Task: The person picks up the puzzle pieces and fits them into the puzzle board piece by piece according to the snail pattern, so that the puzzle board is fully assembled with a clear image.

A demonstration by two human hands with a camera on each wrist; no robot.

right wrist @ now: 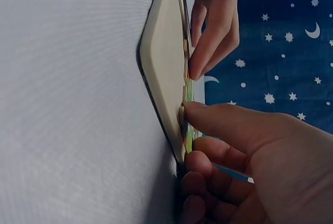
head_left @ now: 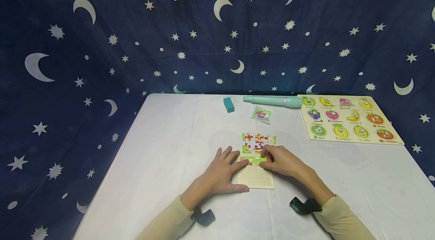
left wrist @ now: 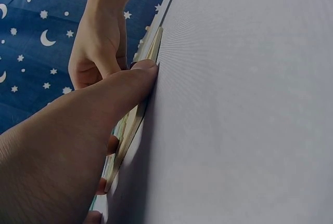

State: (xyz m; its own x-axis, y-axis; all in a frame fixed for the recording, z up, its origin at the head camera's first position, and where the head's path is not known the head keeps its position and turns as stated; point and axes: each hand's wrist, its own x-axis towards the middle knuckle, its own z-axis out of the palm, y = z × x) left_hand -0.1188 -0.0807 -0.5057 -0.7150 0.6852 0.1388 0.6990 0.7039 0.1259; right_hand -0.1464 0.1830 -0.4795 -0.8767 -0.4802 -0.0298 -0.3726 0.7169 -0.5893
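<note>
A shallow wooden puzzle tray [head_left: 256, 179] lies on the table, with a row of green picture pieces [head_left: 253, 160] along its far end. My left hand [head_left: 221, 171] steadies the tray from the left: the index fingertip touches the row, and the thumb [left wrist: 127, 86] lies along the near edge. At the row's right end, my right hand [head_left: 284, 160] pinches a puzzle piece [right wrist: 189, 143] between thumb and index finger, low against the tray. Several loose puzzle pieces [head_left: 258, 139] in red, green and white lie just beyond the tray, some partly hidden by the right hand.
A small picture card [head_left: 261, 114] lies farther back, near a teal block [head_left: 229, 105] and a mint-green pen-shaped object [head_left: 273, 100]. At the back right is a wooden fruit board [head_left: 353, 119]. A dark starry cloth [head_left: 204, 43] hangs behind the white table [head_left: 163, 138].
</note>
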